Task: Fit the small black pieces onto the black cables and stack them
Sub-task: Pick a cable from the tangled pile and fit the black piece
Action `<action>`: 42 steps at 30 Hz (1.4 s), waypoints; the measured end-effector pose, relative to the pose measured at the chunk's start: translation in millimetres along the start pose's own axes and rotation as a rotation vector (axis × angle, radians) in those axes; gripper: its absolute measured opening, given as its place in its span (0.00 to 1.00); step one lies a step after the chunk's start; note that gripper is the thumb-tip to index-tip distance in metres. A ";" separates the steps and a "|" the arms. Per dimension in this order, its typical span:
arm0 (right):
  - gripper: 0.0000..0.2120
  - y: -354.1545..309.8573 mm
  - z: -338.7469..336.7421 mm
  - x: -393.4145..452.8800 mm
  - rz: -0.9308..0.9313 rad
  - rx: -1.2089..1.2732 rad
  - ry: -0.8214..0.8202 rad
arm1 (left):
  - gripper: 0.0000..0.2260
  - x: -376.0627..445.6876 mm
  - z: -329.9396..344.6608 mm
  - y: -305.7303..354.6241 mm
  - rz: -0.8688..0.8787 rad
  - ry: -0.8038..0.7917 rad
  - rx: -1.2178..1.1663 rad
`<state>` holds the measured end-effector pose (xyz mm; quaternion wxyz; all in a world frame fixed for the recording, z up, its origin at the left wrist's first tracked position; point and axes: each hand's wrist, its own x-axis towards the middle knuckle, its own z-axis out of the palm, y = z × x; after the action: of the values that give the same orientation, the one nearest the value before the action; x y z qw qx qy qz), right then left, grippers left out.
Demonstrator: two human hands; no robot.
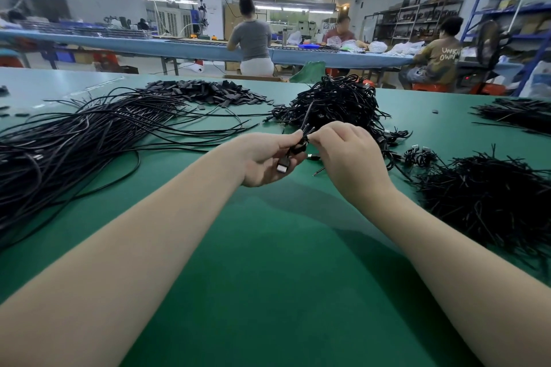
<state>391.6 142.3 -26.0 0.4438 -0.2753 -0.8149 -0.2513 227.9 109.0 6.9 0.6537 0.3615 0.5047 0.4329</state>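
My left hand [267, 159] grips a coiled black cable [298, 147] above the green table [268, 262]; its silver USB plug [281, 166] hangs under my palm. My right hand [346, 155] pinches the cable's upper end at my fingertips, where a small black piece seems to sit, mostly hidden. Loose long black cables [74, 143] spread over the left of the table. A heap of small black pieces [208, 92] lies at the back. A pile of bundled cables [337, 104] stands behind my hands.
Another black cable pile [489, 202] lies at the right, and one more [518, 113] at the far right. A few coiled cables [417, 156] lie beside my right hand. Three people sit at a long blue bench [179, 48] beyond the table.
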 end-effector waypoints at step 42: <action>0.03 -19.0 7.1 5.6 0.662 0.736 -0.005 | 0.13 12.3 -5.8 -15.6 0.317 -0.111 -0.077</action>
<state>372.2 134.5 -27.7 0.5656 -0.3450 -0.7194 0.2083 226.8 115.0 -12.9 0.6175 0.4344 0.3874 0.5291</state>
